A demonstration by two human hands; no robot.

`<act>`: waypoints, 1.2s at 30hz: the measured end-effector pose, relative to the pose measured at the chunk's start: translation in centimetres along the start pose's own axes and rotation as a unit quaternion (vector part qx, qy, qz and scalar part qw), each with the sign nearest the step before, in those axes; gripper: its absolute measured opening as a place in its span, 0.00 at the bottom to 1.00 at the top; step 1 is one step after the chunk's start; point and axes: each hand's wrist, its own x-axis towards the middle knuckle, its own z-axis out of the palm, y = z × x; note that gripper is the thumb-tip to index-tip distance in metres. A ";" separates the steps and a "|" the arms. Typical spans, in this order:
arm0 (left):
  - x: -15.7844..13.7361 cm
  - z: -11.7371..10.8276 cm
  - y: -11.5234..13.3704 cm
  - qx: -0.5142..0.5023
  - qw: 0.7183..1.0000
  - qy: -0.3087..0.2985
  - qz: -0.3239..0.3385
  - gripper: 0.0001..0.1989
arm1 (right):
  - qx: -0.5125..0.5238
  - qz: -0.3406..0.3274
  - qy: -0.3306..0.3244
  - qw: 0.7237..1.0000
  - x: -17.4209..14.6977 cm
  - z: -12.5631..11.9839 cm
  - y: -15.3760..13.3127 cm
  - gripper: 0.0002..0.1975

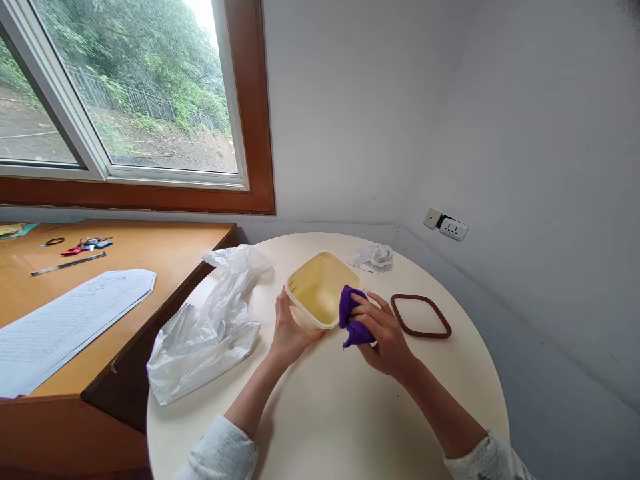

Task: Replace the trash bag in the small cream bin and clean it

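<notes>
My left hand grips a pale yellow plastic container by its near left side, thumb along the bottom edge. The container is tilted, so its open mouth and smooth inside face me. In my right hand is a bunched purple cloth, pinched between fingers and thumb at the container's right rim. Whether the cloth presses on the rim I cannot tell. Right of that hand, a brown rounded-square ring lies flat on the round white table.
A crumpled clear plastic bag spreads over the table's left side. Crumpled white plastic lies at the back. On the wooden desk at left are papers, a pen and keys. A wall socket is at right.
</notes>
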 end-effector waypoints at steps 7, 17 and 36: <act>0.2 -0.2 0.4 -0.073 0.996 -0.028 -0.044 0.46 | 0.053 0.142 0.055 0.987 -0.2 0.7 3.1 0.09; 0.4 0.1 0.6 -0.077 0.993 -0.006 -0.088 0.47 | 0.449 0.575 0.181 0.660 -3.3 3.6 5.9 0.13; -0.2 0.7 -0.5 -0.145 0.986 -0.050 -0.060 0.52 | 0.625 0.607 0.183 0.455 -4.2 3.5 5.4 0.10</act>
